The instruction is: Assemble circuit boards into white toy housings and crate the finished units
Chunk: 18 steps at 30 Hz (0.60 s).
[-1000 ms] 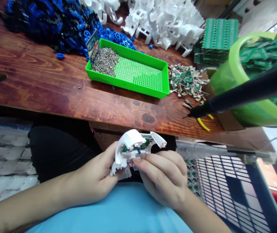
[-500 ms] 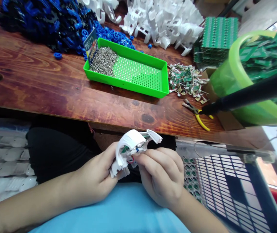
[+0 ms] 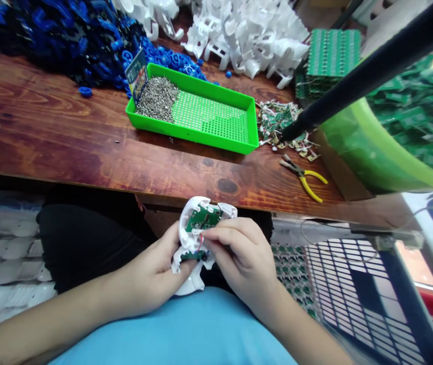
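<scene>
Low in front of my blue shirt, my left hand (image 3: 153, 276) is closed round a white plastic housing (image 3: 187, 238), a curved shell with cut-outs. Inside its upper part sits a green circuit board (image 3: 198, 219). Another green board (image 3: 190, 255) shows lower down, partly covered by my left thumb. A thin red wire (image 3: 201, 242) runs between the two boards. My right hand (image 3: 244, 253) is closed in a pinch at the housing's middle, thumb and forefinger at a small white wire connector (image 3: 197, 232). My fingertips partly hide it.
On the wooden table (image 3: 68, 147) stands a green tray (image 3: 197, 137) with screws. Yellow-handled pliers (image 3: 304, 177) lie near the edge. Behind are blue parts (image 3: 102, 45), white shells (image 3: 246, 35) and stacked boards (image 3: 332, 53). A dark rod (image 3: 353, 76) crosses before a green tub (image 3: 376, 147).
The housing has turned so its inside and the green board face me. My right fingers have moved left onto the wire connector. The dark rod has swung upward and left.
</scene>
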Motion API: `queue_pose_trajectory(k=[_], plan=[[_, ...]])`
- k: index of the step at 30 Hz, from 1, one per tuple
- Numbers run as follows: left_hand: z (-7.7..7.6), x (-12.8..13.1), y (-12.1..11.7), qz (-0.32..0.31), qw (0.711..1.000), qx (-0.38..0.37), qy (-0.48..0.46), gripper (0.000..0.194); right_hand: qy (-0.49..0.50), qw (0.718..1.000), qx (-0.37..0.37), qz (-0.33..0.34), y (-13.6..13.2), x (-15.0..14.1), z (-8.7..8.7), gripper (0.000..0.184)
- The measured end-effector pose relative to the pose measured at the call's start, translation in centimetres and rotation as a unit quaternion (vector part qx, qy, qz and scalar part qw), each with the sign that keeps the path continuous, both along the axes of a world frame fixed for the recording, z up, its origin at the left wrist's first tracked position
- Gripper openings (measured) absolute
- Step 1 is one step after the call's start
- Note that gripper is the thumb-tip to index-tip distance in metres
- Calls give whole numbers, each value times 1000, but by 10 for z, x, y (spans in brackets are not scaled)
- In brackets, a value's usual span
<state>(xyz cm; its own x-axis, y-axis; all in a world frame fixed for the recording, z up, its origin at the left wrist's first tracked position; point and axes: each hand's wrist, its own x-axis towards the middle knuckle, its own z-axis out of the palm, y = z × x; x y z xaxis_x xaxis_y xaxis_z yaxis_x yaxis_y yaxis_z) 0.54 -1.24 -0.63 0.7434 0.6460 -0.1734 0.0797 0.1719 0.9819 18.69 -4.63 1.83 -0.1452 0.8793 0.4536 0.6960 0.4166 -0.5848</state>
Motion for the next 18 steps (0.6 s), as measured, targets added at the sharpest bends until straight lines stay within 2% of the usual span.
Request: queue_pose_trajectory(k=[3, 6, 8, 10, 11, 13, 15, 18], plan=[[2, -2, 2, -4, 991, -132, -31, 55, 28, 999, -39, 26, -5, 6, 3, 22], [5, -8, 7, -48, 961, -270, -44, 67, 3, 1000, 26, 15, -9, 18, 9, 32], [7, -10, 12, -84, 938, -331, -62, 73, -35, 998, 49, 6, -8, 27, 14, 34], [10, -10, 16, -105, 926, -353, -84, 72, -65, 996, 0, 56, -2, 35, 20, 37], [12, -9, 19, -109, 923, -357, -94, 70, -74, 991, -41, 99, 1, 38, 22, 45], [13, -7, 23, -108, 914, -376, -107, 65, -93, 973, -115, 177, 7, 43, 24, 72], [14, -6, 27, -106, 901, -410, -98, 63, -119, 961, -148, 199, 11, 47, 25, 91], [14, -7, 33, -110, 890, -439, -60, 63, -151, 956, -153, 200, 13, 50, 26, 89]])
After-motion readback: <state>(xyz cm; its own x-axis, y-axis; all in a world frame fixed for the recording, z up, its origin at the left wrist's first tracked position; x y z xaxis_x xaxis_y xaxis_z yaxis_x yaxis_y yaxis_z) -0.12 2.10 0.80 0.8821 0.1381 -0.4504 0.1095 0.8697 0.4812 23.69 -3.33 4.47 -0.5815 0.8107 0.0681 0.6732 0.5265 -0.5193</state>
